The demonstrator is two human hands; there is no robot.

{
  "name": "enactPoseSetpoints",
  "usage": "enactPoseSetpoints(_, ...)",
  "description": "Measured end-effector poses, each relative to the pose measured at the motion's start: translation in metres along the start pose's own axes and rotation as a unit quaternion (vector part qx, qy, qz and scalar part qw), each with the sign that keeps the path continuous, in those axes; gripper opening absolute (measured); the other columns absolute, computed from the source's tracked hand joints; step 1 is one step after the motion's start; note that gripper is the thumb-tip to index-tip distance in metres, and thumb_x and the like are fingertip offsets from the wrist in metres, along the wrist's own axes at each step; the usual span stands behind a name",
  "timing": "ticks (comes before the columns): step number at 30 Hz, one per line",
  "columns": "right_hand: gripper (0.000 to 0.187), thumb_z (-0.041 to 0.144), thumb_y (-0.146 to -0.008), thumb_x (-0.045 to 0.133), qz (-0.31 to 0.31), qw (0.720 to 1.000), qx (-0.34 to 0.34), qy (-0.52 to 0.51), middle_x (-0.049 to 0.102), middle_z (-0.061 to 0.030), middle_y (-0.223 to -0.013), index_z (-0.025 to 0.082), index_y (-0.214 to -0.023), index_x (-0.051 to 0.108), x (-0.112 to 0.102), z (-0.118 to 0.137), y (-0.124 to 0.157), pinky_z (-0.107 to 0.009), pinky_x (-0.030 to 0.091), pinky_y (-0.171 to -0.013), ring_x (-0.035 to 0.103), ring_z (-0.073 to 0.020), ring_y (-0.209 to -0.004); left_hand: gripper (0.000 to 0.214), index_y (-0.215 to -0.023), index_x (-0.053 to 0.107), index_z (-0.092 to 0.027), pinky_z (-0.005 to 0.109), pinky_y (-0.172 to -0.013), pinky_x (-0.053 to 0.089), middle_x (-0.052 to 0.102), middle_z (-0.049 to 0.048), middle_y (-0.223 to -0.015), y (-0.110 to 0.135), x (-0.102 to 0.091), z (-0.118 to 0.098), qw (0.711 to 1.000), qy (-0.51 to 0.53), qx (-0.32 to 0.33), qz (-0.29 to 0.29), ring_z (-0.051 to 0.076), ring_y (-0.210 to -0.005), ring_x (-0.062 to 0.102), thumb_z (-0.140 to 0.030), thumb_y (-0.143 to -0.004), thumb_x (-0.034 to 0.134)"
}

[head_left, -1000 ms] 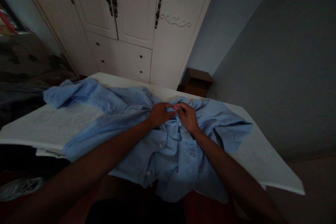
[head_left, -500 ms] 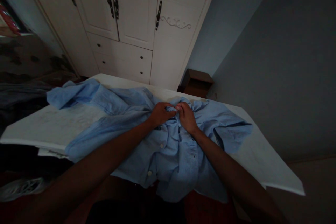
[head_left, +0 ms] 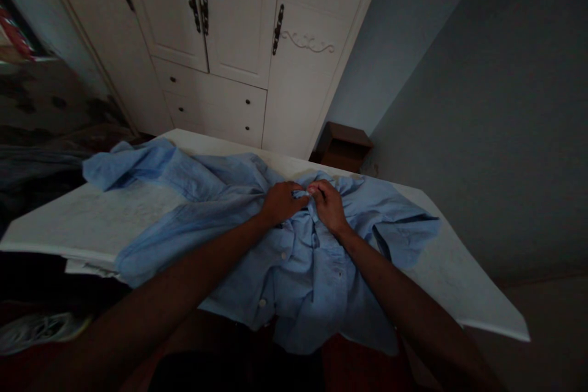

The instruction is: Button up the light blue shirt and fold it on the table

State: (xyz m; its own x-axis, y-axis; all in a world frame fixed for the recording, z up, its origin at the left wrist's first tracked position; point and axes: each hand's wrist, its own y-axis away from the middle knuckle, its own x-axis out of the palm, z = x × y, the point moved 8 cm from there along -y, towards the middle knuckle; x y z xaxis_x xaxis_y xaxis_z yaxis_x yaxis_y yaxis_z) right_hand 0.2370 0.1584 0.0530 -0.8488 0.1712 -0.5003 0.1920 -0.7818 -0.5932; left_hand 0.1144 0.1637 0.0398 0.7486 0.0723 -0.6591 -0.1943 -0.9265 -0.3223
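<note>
A light blue button-up shirt (head_left: 215,220) lies spread and crumpled over a white table (head_left: 151,202), its lower part hanging over the near edge. My left hand (head_left: 281,202) pinches the fabric near the middle of the shirt. Close against it, my right hand (head_left: 328,203) also pinches the cloth, with its fingertips almost touching the left ones. The exact bit of shirt between the fingers is hidden. White buttons (head_left: 262,302) show along the front flap below my left hand, and the other flap has a buttonhole.
Behind the table stands a white wardrobe (head_left: 220,79) with dark handles and drawers. A small brown cabinet (head_left: 344,144) is by the wall at the back right. Dark cloth (head_left: 37,165) lies at the left, and a shoe (head_left: 43,327) is on the floor at lower left.
Both hands keep their hold on the shirt at nearly the same spot, with only slight finger movement. The shirt lies the same way.
</note>
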Motion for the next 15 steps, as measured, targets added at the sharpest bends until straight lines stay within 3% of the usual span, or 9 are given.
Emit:
enactPoseSetpoints(7,0.021,0.027,-0.090,0.047,0.049,0.998,0.011,0.044,0.062,-0.0050,-0.079,0.020,-0.076,0.060,0.0079,-0.0051,-0.0030,-0.032,0.045,-0.075,0.058,-0.0200,-0.078,0.016,-0.086,0.074,-0.019,0.026,-0.082,0.048,0.071,0.0033,-0.090,0.0012,0.0016,-0.0020,0.999,-0.023,0.023,0.006,0.017,-0.086,0.065,-0.028,-0.078,0.063)
enactPoseSetpoints(11,0.022,0.028,-0.091,0.046,0.053,0.997,0.001,0.051,0.062,-0.0054,-0.079,0.020,-0.076,0.061,0.0065,-0.0025,-0.0044,-0.031,0.045,-0.077,0.058,-0.0198,-0.080,0.014,-0.079,0.073,-0.018,0.024,-0.078,0.048,0.070,0.0018,-0.082,-0.0008,0.0031,0.0016,0.999,0.035,0.028,0.015,0.016,-0.080,0.064,-0.028,-0.077,0.063)
enactPoseSetpoints(15,0.026,0.038,-0.090,0.050,0.090,0.996,0.019,-0.012,0.063,-0.0033,-0.077,0.020,-0.078,0.064,0.0051,-0.0086,-0.0044,-0.030,0.046,-0.074,0.058,-0.0176,-0.076,0.016,-0.077,0.073,-0.016,0.023,-0.072,0.048,0.068,0.0011,-0.077,-0.0027,0.0037,0.0043,0.994,0.099,0.033,0.038,0.015,-0.073,0.063,-0.029,-0.075,0.064)
